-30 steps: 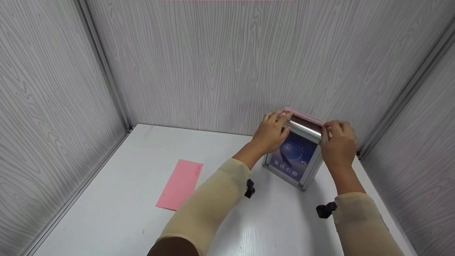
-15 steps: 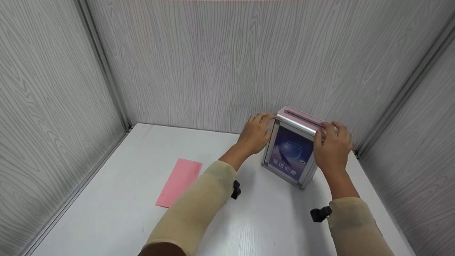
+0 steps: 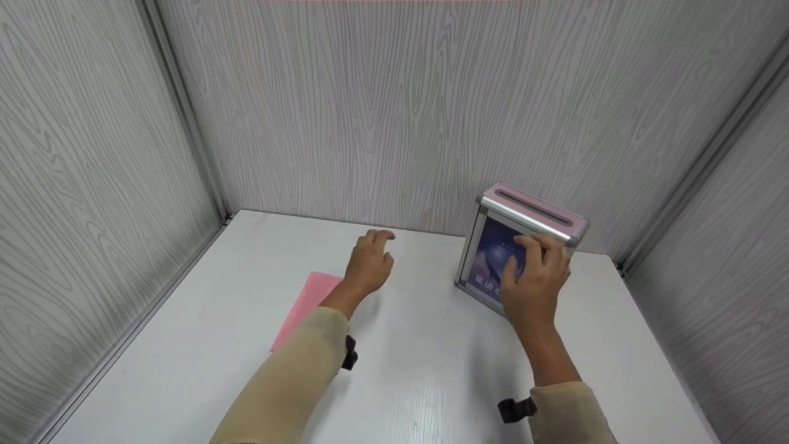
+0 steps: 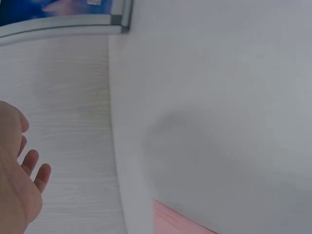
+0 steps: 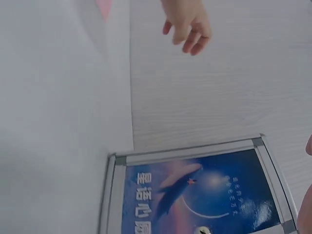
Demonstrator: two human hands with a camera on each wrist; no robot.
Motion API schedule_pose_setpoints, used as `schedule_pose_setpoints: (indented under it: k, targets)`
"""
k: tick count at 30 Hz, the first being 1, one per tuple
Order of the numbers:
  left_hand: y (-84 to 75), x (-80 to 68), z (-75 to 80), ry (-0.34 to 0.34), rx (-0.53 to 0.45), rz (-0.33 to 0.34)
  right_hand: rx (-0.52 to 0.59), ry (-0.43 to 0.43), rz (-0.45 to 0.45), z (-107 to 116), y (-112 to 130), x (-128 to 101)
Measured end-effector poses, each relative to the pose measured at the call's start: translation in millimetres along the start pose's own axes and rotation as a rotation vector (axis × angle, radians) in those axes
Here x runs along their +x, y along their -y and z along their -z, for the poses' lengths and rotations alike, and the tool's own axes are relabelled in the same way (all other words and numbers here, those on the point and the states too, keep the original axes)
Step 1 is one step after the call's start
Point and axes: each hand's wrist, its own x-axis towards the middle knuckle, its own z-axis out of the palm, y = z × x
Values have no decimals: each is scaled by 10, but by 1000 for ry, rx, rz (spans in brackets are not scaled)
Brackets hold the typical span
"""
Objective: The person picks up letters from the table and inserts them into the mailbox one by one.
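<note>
Envelope (image 3: 308,308), pink, lies flat near the left edge of the table (image 3: 431,382). Left hand (image 3: 368,266) has left the box and now hovers beside the envelope, fingers loosely apart and holding nothing. Box (image 3: 524,213) stands at the back right corner, slot free; right hand (image 3: 533,280) rests relaxed fingers on its front.

The left hand (image 4: 17,180) hangs relaxed above the white table (image 4: 219,97), near a pink envelope (image 4: 175,222).
</note>
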Motion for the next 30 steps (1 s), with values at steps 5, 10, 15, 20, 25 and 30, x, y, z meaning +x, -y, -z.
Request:
schedule_pose_setpoints:
  k: [5, 10, 15, 20, 25, 30]
  targets:
    - [586, -220, 55, 18, 23, 124, 105, 42, -7, -192, 150, -314]
    - [942, -360, 161, 77, 65, 226, 191, 221, -98, -404, 271, -607]
    - [1097, -472, 307, 193, 111, 300, 419, 451, -332, -566, 376, -838]
    - [1161, -573, 463, 287, 104, 325, 510, 636, -470, -692, 413, -1051]
    - [1224, -680, 620, 397, 60, 351, 518, 841, -494, -754, 476, -1240]
    - [1209, -761, 781, 504, -4, 380, 512, 1017, -445, -812, 528, -1393]
